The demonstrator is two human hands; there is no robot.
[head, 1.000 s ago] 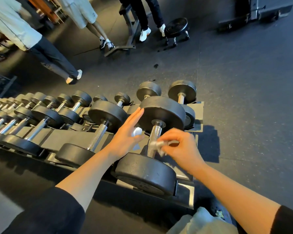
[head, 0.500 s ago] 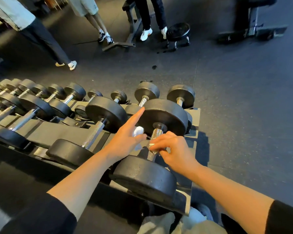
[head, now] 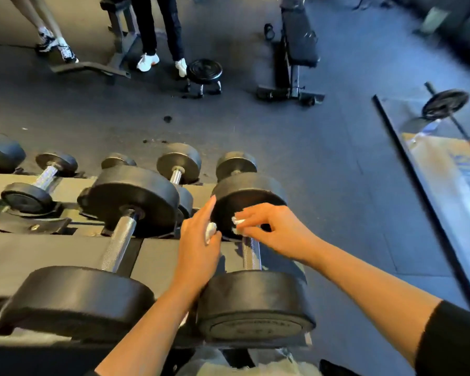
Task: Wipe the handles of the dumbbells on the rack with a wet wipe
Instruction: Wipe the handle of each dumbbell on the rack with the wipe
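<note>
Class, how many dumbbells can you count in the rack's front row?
2. The left dumbbell lies beside the right dumbbell, which sits at the rack's end. More may lie beyond the frame's left edge.

Blue letters stood on the floor mat (head: 451, 180) at three o'clock, and raised marks on the nearest dumbbell (head: 255, 327), all too blurry to read.

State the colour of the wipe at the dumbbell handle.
White; the wet wipe shows best in the head view, pinched by the right hand.

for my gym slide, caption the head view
Right hand pinches white wet wipe on rightmost black dumbbell's steel handle.
</note>
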